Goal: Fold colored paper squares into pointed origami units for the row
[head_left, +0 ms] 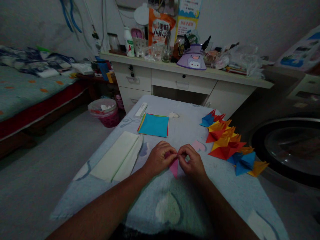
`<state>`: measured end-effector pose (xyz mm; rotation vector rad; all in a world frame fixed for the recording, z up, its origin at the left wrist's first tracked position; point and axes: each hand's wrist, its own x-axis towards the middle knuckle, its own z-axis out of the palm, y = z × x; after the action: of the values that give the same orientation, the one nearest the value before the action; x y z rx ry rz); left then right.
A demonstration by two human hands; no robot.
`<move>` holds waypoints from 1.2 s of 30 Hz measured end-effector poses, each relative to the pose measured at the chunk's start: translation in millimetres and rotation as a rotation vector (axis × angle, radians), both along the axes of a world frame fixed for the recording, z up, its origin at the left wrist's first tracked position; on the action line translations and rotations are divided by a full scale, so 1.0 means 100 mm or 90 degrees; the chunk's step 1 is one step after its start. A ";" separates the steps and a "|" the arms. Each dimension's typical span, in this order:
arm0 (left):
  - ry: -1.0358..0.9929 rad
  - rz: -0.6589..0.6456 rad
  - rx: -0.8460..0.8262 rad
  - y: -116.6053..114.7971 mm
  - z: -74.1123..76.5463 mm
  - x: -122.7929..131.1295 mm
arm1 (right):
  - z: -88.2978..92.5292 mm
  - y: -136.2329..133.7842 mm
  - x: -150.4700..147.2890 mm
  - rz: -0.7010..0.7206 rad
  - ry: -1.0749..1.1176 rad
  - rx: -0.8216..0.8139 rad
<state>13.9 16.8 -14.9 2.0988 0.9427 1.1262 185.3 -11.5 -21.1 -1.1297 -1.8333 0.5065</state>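
Observation:
Over the cloth-covered table, a small piece of folded pink paper (174, 167) hangs between my two hands, its pointed end facing down toward me. My left hand (162, 156) pinches its upper left part between thumb and fingers. My right hand (191, 159) is closed at its top right edge, fingertips meeting those of the left. Part of the paper is hidden behind my fingers. Beyond my hands lies a stack of square coloured paper (153, 125), blue on top. Several folded paper cranes (226, 146) in red, yellow, orange and blue stand in rows at the right.
A folded pale sheet (117, 156) lies left of my arm, and a small white box (141, 109) sits behind it. A crumpled white scrap (173, 115) is near the stack. A pink bin (107, 113) stands left; a cluttered desk (165, 71) is behind; a washing machine (287, 133) is right.

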 end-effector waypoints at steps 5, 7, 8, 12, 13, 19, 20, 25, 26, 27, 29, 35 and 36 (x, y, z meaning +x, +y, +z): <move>0.004 -0.006 0.000 0.00 -0.02 0.00 | 0.02 -0.01 0.00 -0.003 -0.008 -0.002; 0.002 -0.004 0.003 0.00 -0.03 0.00 | 0.03 -0.01 -0.01 -0.006 -0.009 -0.007; 0.002 -0.003 0.004 -0.01 -0.04 0.00 | 0.03 -0.01 -0.01 -0.006 -0.007 -0.010; 0.006 -0.003 0.006 -0.01 -0.02 0.01 | 0.04 -0.01 -0.02 -0.008 -0.003 -0.020; 0.007 -0.004 0.006 -0.01 -0.02 0.01 | 0.04 -0.01 -0.02 -0.009 -0.003 -0.020; 0.001 0.005 0.003 -0.02 0.01 0.01 | 0.05 -0.02 -0.02 -0.012 -0.003 -0.021; -0.001 0.006 0.004 -0.02 0.01 0.02 | 0.04 -0.02 -0.01 -0.015 -0.002 -0.026; -0.003 0.003 0.007 -0.02 -0.01 0.01 | 0.03 -0.03 -0.01 -0.028 -0.005 -0.050; -0.004 0.004 0.010 -0.02 -0.01 0.01 | 0.04 -0.04 -0.01 -0.023 -0.009 -0.049; -0.004 0.005 0.012 -0.01 -0.01 0.01 | 0.04 -0.04 -0.01 -0.018 -0.011 -0.046; -0.002 0.006 0.016 -0.01 -0.01 0.00 | 0.06 -0.04 -0.02 -0.014 -0.007 -0.043; 0.005 0.012 0.018 -0.01 0.00 0.01 | 0.07 -0.04 -0.02 -0.023 0.011 -0.045; 0.004 0.012 0.018 -0.01 0.00 0.01 | 0.07 -0.04 -0.02 -0.025 0.012 -0.044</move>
<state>15.2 15.6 -15.3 2.1216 0.9571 1.1487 183.6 -15.7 -14.3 -1.2012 -1.7853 0.5607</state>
